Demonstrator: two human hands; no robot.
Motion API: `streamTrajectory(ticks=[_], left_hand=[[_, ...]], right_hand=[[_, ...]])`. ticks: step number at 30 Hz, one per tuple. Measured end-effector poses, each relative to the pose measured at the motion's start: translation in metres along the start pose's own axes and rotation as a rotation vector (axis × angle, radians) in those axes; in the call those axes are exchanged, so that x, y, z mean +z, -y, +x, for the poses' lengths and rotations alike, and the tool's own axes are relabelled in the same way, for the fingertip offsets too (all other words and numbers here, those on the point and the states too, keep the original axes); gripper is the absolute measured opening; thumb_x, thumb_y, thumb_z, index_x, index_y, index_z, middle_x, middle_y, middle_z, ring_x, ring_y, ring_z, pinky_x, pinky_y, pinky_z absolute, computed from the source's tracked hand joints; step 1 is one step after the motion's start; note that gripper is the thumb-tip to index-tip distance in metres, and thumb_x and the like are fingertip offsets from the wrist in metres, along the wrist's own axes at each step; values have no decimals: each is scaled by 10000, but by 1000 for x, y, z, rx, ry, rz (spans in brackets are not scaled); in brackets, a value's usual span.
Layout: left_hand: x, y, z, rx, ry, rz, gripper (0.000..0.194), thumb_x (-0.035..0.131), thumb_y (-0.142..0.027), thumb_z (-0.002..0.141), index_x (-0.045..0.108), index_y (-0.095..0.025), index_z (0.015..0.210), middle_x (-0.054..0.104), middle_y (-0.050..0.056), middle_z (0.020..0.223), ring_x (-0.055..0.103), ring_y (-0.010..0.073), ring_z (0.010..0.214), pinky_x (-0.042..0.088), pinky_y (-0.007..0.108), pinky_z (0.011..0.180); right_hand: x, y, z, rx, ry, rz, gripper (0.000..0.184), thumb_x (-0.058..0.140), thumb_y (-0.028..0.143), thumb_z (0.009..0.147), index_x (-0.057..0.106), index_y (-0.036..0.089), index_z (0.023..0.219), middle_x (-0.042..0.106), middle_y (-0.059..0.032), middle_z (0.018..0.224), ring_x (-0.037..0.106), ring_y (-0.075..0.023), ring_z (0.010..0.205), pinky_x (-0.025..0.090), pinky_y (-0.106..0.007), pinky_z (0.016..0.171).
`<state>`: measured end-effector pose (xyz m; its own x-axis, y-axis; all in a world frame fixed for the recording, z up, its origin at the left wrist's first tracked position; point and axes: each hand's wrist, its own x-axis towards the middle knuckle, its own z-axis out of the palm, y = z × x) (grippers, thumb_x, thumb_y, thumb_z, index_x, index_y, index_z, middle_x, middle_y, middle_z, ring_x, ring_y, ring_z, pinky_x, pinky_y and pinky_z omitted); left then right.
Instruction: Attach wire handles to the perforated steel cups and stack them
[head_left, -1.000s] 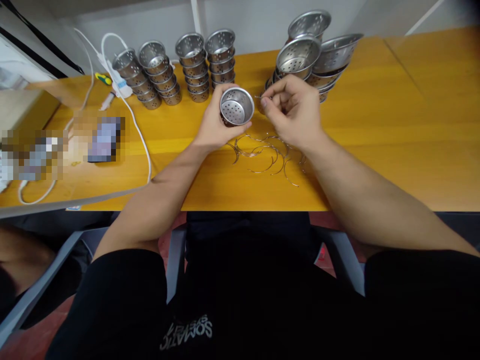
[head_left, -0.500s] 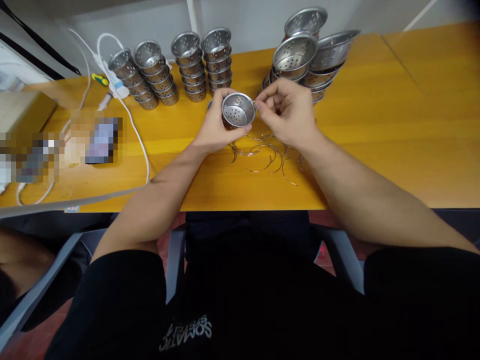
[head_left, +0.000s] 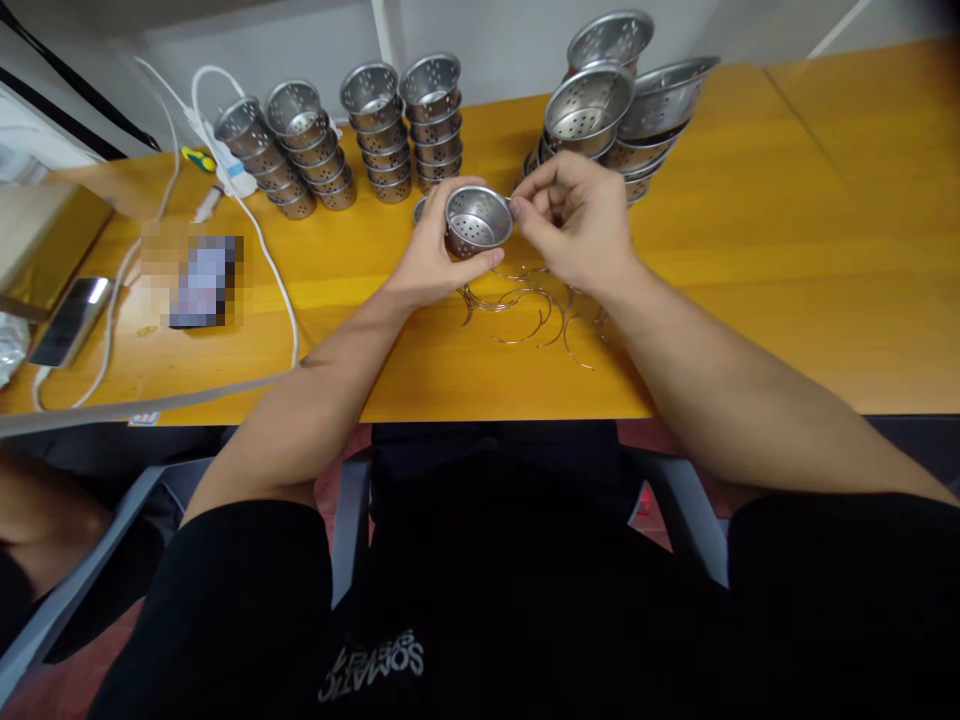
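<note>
My left hand (head_left: 431, 250) is closed around a small perforated metal cup (head_left: 478, 232), its round mouth tilted up and toward me. Thumb and fingers press on the cup's outer wall. At the right of its rim my right hand (head_left: 574, 220) makes a pinch with thumb and forefinger. A tiny light-coloured bit shows between those fingertips and the rim, too small to make out. Several thin curved wires (head_left: 525, 300) lie loose on the table below both hands. Behind my left hand, part of another metal rim (head_left: 420, 210) peeks out.
Stacks of perforated cups (head_left: 386, 130) stand along the back of the yellow table (head_left: 787, 250). Larger perforated bowls (head_left: 589, 110) are piled behind my right hand. At left lie a phone (head_left: 71, 320), a blurred-out device (head_left: 206, 280) and a white cable (head_left: 277, 260).
The cup in my left hand has shifted and tilted very slightly. My right hand keeps its pinch at the rim, almost unmoved.
</note>
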<state>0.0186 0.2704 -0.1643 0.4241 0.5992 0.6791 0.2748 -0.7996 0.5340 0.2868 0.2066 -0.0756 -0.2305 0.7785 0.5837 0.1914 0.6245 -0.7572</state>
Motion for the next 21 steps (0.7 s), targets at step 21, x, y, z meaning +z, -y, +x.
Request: streamTrajectory(ticks=[21], left_hand=[[5,5,-1,-75,-78,-20,973,1190,-536,921,657,-389,1721,715,130,1665,756,428,1562,638,695,1440]], right_hand=[[0,-3,1,-14,5,36,552,1020,862,1084,768,373,1027,565,26,729,395,-207,640,345,-461,616]])
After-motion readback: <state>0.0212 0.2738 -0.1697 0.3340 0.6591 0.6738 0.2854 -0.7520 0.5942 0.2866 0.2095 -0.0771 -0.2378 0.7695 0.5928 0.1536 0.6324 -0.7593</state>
